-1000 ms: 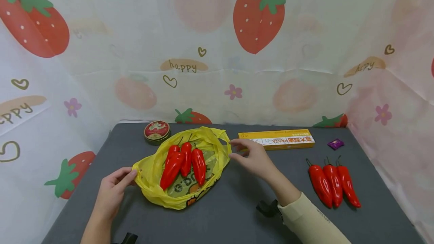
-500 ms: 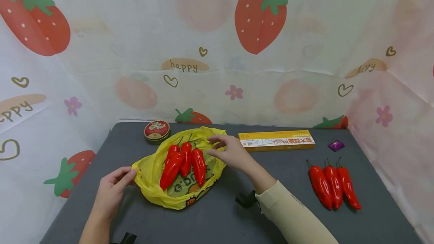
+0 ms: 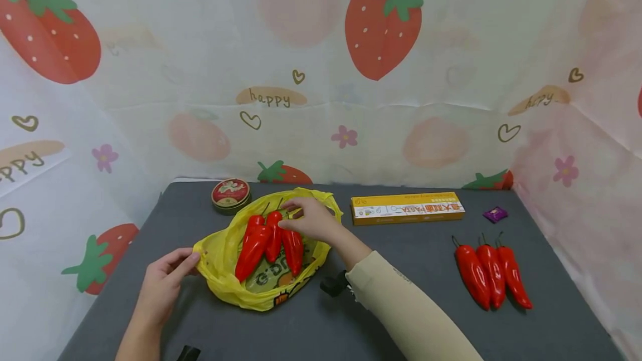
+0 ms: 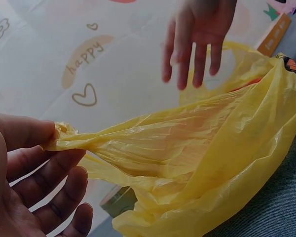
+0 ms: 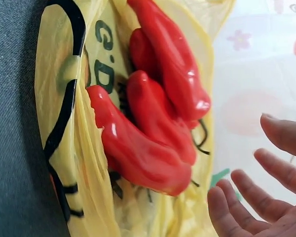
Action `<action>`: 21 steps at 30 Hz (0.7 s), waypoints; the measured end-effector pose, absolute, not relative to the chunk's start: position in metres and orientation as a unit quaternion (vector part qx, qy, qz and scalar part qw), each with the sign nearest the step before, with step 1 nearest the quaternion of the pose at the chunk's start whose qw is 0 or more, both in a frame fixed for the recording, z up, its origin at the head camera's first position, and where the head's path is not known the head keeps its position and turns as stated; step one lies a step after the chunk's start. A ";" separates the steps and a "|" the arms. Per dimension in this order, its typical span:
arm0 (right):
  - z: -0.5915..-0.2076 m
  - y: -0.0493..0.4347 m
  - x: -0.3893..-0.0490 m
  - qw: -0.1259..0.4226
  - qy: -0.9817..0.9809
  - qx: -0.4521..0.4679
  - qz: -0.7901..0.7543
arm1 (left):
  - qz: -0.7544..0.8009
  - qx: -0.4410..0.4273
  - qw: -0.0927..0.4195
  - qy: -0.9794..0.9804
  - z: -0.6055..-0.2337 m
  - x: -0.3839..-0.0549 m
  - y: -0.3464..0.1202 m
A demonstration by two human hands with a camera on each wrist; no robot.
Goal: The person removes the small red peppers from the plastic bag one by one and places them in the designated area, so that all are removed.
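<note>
A yellow plastic bag lies spread on the dark table with its mouth open. Several glossy red chili peppers with dark stems lie inside it. At the bag's left edge my left hand pinches a gathered corner between thumb and index finger, and the left wrist view shows the film pulled taut from there. My right hand hovers over the peppers' stem ends with relaxed, parted fingers. In the right wrist view those fingers hold nothing and stand apart from the peppers.
Behind the bag stands a round red-lidded tin. A yellow pasta box lies at the back right, near a small purple wrapped packet. Three more red peppers lie side by side on the right of the table.
My right hand has moved left from beside the bag's right rim to above the peppers in it. My left hand keeps its pinch on the bag's corner.
</note>
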State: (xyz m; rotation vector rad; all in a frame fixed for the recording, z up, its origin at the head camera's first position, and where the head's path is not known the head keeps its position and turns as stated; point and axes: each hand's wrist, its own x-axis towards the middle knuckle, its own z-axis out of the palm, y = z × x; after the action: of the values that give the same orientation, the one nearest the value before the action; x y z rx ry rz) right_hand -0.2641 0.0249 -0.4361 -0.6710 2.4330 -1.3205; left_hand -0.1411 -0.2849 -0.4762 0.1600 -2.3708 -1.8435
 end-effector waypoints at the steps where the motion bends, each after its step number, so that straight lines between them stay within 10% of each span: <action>1: -0.438 0.023 -0.266 0.146 0.845 -0.228 -0.460 | -0.611 0.053 0.067 -0.787 -0.476 -0.141 -0.285; 21: -0.465 0.004 -0.290 0.205 0.874 -0.160 -0.411 | -0.610 0.046 0.073 -0.788 -0.475 -0.140 -0.283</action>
State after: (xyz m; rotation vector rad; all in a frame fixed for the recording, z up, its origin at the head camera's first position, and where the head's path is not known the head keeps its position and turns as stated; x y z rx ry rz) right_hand -0.2904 0.0039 -0.4652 -0.4463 2.4369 -1.1453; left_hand -0.1399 -0.2834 -0.4754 0.1395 -2.3664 -1.8324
